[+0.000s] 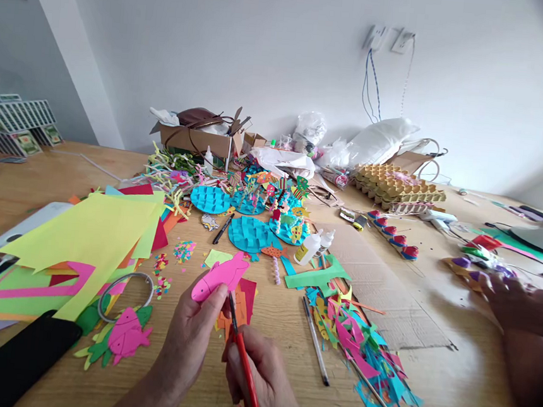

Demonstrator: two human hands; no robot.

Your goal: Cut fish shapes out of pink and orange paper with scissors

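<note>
Pink paper fish [220,276] gripped in left fingers [216,299]

Single view, head-worn, looks forward and down over nearby table [463,398] toward wall [266,51] beyond.

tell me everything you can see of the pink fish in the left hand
The fish is a flat, bright pink cutout, seemingly paper or felt, with a dark eye dot, faint markings and a tail. It tilts, head lower left, tail upper right. The left hand pinches it; scissors are close, contact unclear.
</note>
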